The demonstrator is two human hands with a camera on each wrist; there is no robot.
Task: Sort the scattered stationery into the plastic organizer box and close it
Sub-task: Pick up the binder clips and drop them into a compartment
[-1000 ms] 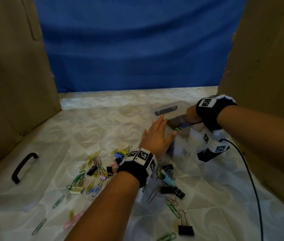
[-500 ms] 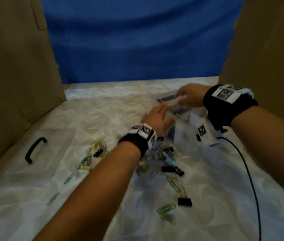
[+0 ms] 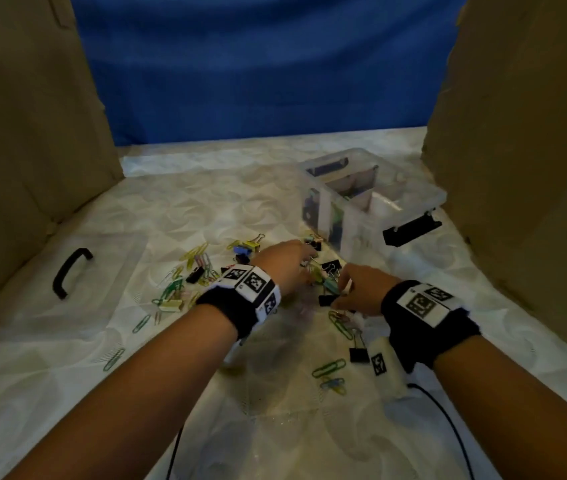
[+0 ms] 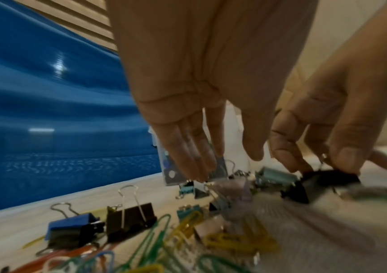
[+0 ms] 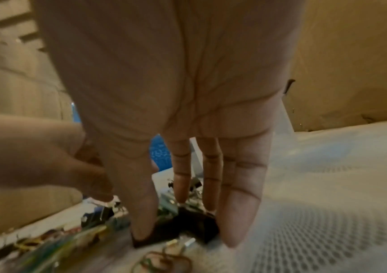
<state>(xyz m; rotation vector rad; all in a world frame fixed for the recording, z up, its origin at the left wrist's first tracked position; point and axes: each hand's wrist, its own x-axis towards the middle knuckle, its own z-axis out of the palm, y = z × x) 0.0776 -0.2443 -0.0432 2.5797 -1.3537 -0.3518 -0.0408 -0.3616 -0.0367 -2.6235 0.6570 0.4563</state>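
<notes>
The clear plastic organizer box (image 3: 410, 197) stands open at the back right, with black latches and some clips in its compartments. Coloured paper clips (image 3: 174, 289) and binder clips lie scattered on the white cloth in front of it. My left hand (image 3: 287, 263) hovers over the pile with straight fingers (image 4: 187, 151) pointing down and holds nothing. Beside it, my right hand (image 3: 342, 289) pinches a black binder clip (image 3: 327, 300) that lies on the cloth, thumb on one side and fingers on the other (image 5: 185, 234). The left wrist view also shows this black binder clip (image 4: 327, 179).
The box's clear lid (image 3: 109, 299) with a black handle (image 3: 70, 271) lies flat at the left. Brown cardboard walls (image 3: 535, 168) close in both sides, and a blue cloth hangs at the back. More clips (image 3: 329, 368) lie near my right wrist. A black cable (image 3: 448, 420) trails from it.
Both hands have left the box and come back toward me, down onto the pile. The right hand has taken hold of a black binder clip.
</notes>
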